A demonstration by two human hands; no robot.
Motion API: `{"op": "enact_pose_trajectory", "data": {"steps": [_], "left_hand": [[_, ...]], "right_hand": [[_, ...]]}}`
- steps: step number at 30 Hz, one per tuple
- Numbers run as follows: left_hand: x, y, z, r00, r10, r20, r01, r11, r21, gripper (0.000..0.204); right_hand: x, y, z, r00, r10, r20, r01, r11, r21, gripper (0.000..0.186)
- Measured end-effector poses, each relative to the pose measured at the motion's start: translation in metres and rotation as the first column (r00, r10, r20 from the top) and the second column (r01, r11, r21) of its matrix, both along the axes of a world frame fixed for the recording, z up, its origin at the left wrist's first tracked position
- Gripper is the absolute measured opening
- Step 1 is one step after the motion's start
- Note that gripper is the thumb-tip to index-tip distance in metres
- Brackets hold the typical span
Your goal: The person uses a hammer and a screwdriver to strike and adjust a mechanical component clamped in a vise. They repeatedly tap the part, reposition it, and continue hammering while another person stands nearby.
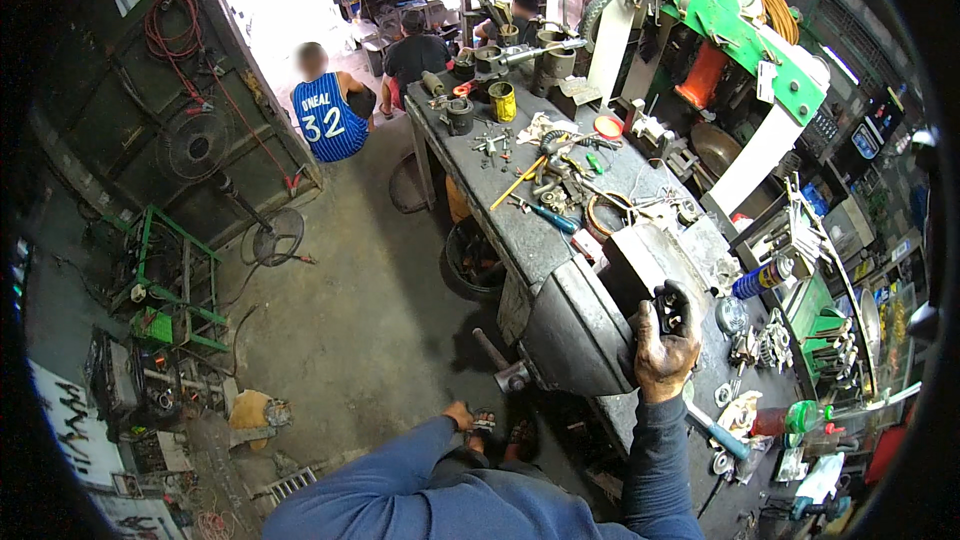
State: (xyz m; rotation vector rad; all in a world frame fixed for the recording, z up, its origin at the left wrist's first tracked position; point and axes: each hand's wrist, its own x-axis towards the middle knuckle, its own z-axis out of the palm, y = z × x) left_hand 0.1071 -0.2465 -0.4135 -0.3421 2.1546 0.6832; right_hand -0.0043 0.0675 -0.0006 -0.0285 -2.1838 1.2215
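Note:
My right hand (667, 348) is raised over the workbench (525, 230), its fingers curled around a small dark metal part (670, 308). The exact kind of that part cannot be made out. Just left of this hand stands a big grey bench vise (578, 328), its handle bar (490, 350) sticking out over the floor. My left hand (458, 414) hangs low in front of my body, away from the bench and above my sandalled feet. It is small in view and its fingers do not show clearly.
On the bench lie a blue-handled screwdriver (556, 218), a copper coil ring (607, 213), a yellow can (502, 102) and a blue spray can (762, 278). A green-and-white frame (745, 35) rises behind. A person in a blue jersey (330, 118) sits by the doorway; a fan (195, 143) stands left.

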Motion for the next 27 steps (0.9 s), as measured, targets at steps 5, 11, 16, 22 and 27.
{"op": "enact_pose_trajectory", "data": {"steps": [5, 11, 16, 22, 27], "left_hand": [[-0.074, 0.012, 0.085, 0.868, 0.13, -0.479, -0.116, 0.992, 0.059, 0.112], [-0.089, 0.024, 0.082, 0.851, 0.114, -0.512, -0.007, 0.978, 0.208, 0.118], [-0.072, 0.02, 0.069, 0.959, -0.086, -0.27, 0.086, 0.996, -0.012, 0.091], [-0.04, 0.013, 0.041, 0.928, -0.372, -0.01, 0.372, 0.928, 0.0, 0.064], [-0.007, -0.019, 0.033, 0.875, -0.481, 0.058, 0.484, 0.873, -0.056, 0.064]], "right_hand": [[-0.002, 0.001, -0.005, 0.996, -0.091, 0.009, 0.091, 0.995, -0.039, 0.055], [-0.007, -0.003, 0.003, 0.996, -0.08, 0.03, 0.076, 0.993, 0.091, 0.041], [-0.005, -0.006, 0.009, 0.994, -0.095, -0.049, 0.101, 0.984, 0.144, 0.031], [-0.007, -0.003, 0.003, 0.994, -0.074, -0.075, 0.082, 0.991, 0.105, 0.03], [-0.006, -0.004, 0.008, 0.991, -0.085, -0.107, 0.105, 0.976, 0.191, 0.03]]}}
